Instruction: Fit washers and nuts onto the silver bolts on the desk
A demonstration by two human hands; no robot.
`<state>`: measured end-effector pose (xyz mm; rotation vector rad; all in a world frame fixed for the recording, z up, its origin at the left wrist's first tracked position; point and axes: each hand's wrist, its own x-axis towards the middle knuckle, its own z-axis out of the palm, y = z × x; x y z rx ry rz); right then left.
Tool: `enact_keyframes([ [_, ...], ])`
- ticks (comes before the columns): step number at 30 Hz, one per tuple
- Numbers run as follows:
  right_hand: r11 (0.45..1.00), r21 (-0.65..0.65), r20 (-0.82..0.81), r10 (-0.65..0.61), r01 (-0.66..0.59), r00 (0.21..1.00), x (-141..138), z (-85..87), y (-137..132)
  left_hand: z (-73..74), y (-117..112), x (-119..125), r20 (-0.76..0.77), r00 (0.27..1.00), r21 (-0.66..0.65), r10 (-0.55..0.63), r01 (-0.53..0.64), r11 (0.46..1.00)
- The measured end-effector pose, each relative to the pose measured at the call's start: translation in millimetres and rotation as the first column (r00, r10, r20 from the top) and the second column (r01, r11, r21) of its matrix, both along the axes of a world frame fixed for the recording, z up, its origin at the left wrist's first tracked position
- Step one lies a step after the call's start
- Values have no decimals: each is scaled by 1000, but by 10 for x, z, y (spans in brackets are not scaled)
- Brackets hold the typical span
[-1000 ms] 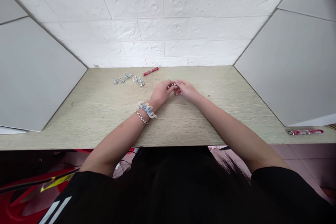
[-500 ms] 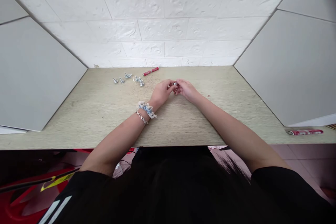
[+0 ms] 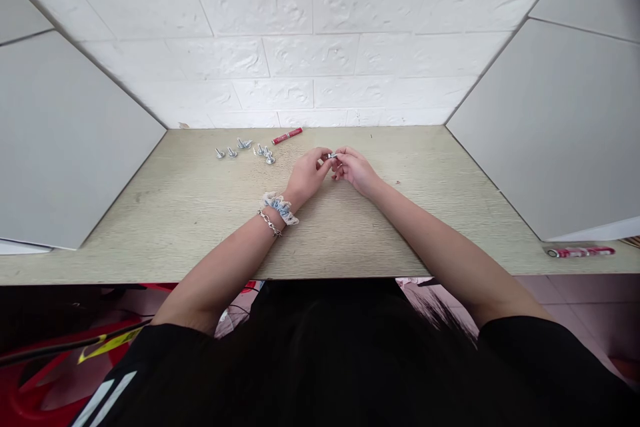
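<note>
My left hand [image 3: 306, 175] and my right hand [image 3: 354, 168] meet fingertip to fingertip over the middle of the wooden desk [image 3: 190, 207]. Both pinch a small silver metal piece [image 3: 333, 155], probably a screw or bolt like the others. The fingers of each hand are closed around it. A scrunchie and a chain bracelet [image 3: 276, 212] sit on my left wrist. Several silver screws [image 3: 245, 149] lie loose on the desk to the left of my hands, near the back.
A red marker [image 3: 287, 136] lies by the back wall past the screws. Grey side panels [image 3: 65, 147] close in the desk left and right. Another red-and-white pen [image 3: 580, 251] rests at the front right edge.
Both hands have lifted slightly and shifted toward the back wall, still pinching the small metal piece between them.
</note>
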<state>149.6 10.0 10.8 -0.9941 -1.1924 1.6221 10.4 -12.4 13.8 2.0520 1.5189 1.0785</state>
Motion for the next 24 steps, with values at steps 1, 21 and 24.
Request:
enact_keyframes([
  [1,1000,-1,5,-4,4,1000,2,6,-4,3,-2,3,2,1000,-4,4,-4,1000],
  [21,999,36,-17,-3,4,1000,5,-9,-4,8,-6,7,13,999,6,30,-30,1000],
  [24,999,42,-7,-23,24,1000,5,2,-15,10,-8,11,8,1000,15,23,-24,1000],
])
